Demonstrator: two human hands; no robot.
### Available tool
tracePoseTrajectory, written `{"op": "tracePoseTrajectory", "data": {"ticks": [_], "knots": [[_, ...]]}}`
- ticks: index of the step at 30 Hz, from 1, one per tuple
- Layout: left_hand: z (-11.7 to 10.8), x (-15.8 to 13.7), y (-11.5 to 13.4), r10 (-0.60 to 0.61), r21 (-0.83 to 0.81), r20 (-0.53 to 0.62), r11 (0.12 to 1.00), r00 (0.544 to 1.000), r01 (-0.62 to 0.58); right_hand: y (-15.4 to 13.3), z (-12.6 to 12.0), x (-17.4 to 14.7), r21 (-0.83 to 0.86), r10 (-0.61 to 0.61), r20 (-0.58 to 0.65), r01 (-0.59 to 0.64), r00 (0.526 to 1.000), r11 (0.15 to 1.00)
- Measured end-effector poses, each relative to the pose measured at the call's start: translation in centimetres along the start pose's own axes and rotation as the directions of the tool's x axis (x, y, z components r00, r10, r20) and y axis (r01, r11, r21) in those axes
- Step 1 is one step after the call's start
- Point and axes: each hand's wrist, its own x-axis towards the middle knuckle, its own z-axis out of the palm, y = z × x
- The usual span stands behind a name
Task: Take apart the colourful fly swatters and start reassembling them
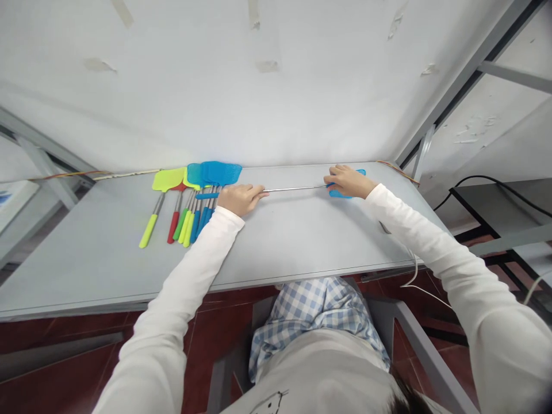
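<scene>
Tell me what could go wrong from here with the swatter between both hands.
The held swatter has its blue handle poking out by the grouped swatters, so shifting the left hand might nudge them. The right hand grips near the blue head; an off-line pull could bend the thin shaft. A white cable appears close to the right sleeve and might snag.

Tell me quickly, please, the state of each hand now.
Left hand: closed, holding the fly swatter by its blue handle.
Right hand: closed, holding the same fly swatter near its blue head.
</scene>
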Motion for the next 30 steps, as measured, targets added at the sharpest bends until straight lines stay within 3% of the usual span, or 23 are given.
{"op": "tracePoseTrajectory", "data": {"ticks": [6,14,19,23,27,30], "knots": [[-0.3,0.3,2.3,-0.022,0.006,0.038,1.000,0.999,0.022,-1.4,-1.7,-0.1,-0.129,-0.059,-0.001,0.059,0.998,0.990],[-0.5,0.6,4.0,-0.050,0.000,0.015,0.999,0.999,0.050,-2.6,-3.4,-0.4,-0.164,-0.001,-0.117,-0.018,0.993,0.986],[-0.4,0.8,5.8,-0.063,-0.058,0.045,0.996,0.997,0.065,-3.7,-3.5,0.1,-0.202,-0.015,-0.104,-0.006,0.994,0.979],[-0.6,1.0,6.4,-0.078,-0.034,0.078,0.996,0.994,0.080,-3.5,-2.4,0.5,-0.163,0.079,-0.085,-0.093,0.993,0.982],[-0.6,1.0,5.2,-0.083,0.004,0.081,0.997,0.993,0.083,-2.5,-1.2,0.4,-0.061,0.233,-0.117,-0.241,0.966,0.969],[-0.6,0.6,4.1,-0.088,0.015,0.077,0.996,0.993,0.087,-2.1,-0.5,0.3,0.001,0.303,-0.017,-0.303,0.953,0.953]]}}
